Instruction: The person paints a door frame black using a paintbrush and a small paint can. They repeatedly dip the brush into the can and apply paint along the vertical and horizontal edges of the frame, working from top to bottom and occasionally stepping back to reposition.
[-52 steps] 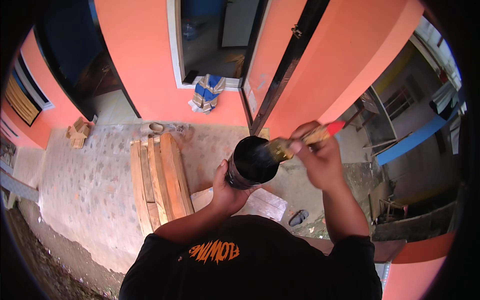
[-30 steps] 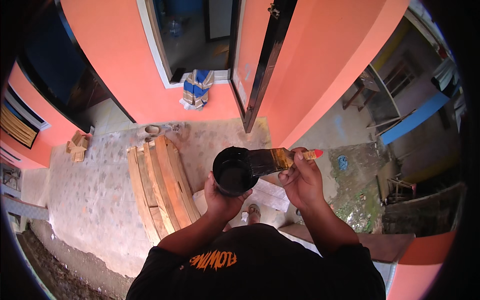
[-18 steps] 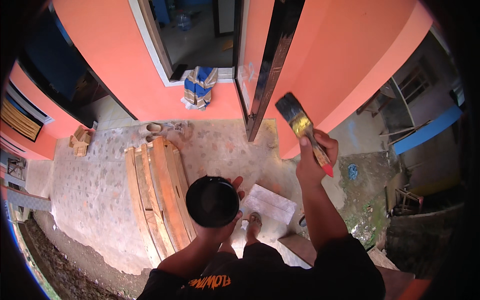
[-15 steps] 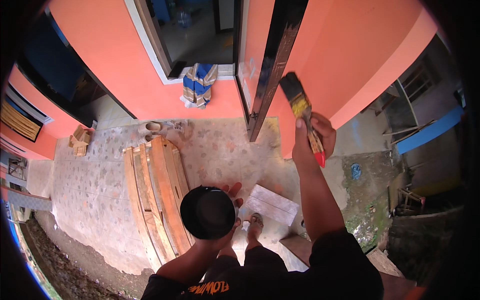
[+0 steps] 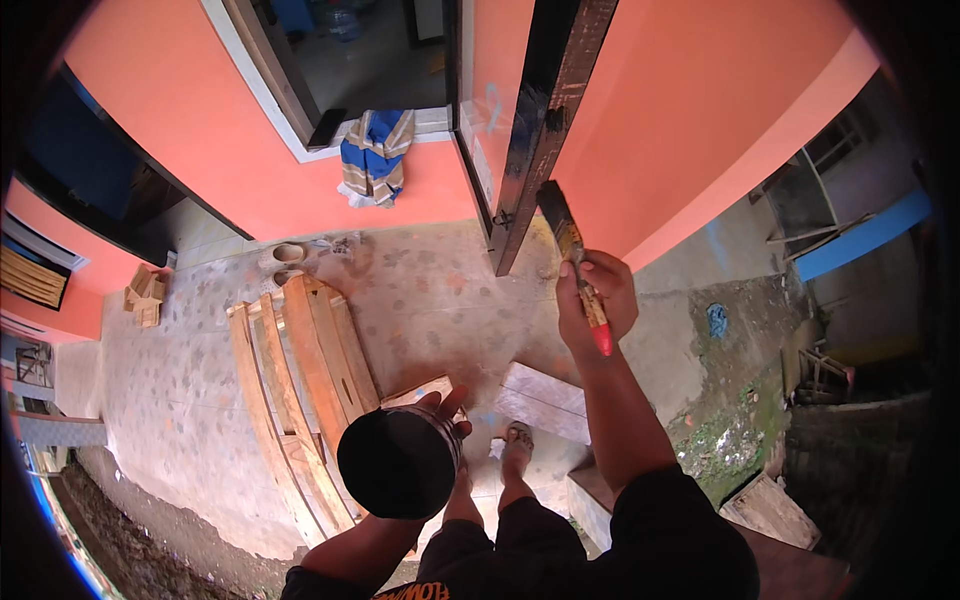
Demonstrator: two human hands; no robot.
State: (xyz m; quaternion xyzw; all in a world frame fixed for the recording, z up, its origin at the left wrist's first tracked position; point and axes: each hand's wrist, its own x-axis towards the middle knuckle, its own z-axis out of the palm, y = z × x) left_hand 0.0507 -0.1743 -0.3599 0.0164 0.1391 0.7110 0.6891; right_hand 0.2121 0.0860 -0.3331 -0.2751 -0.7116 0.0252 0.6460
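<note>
Across the top of the view, from ten o'clock round to two o'clock, runs an orange wall (image 5: 700,120), the largest thing in sight. A dark doorway (image 5: 360,50) opens in it at twelve o'clock. Just right of the doorway stands a black door edge (image 5: 545,120), tall and narrow, slanting down toward the centre. Below the wall lies a speckled paved floor (image 5: 180,400), spreading from nine o'clock to the centre. On that floor, at about eight o'clock from the centre, lies a stack of long wooden boards (image 5: 300,380). A blue and tan striped cloth (image 5: 370,160) hangs over the doorway's sill at eleven o'clock.

Near six o'clock, the person's left hand (image 5: 445,410) is curled around a black paint can (image 5: 400,462), with fingertips showing over its upper right rim. The can sits low in the view, over the near end of the boards.

At about three o'clock from the centre, the right hand (image 5: 597,300) is clenched around a paintbrush (image 5: 570,250) by its red-tipped handle. The brush points up toward twelve o'clock, and its dark bristles rest against the lower part of the black door edge.

A small blue scrap (image 5: 717,320) lies on the ground at three o'clock.
</note>
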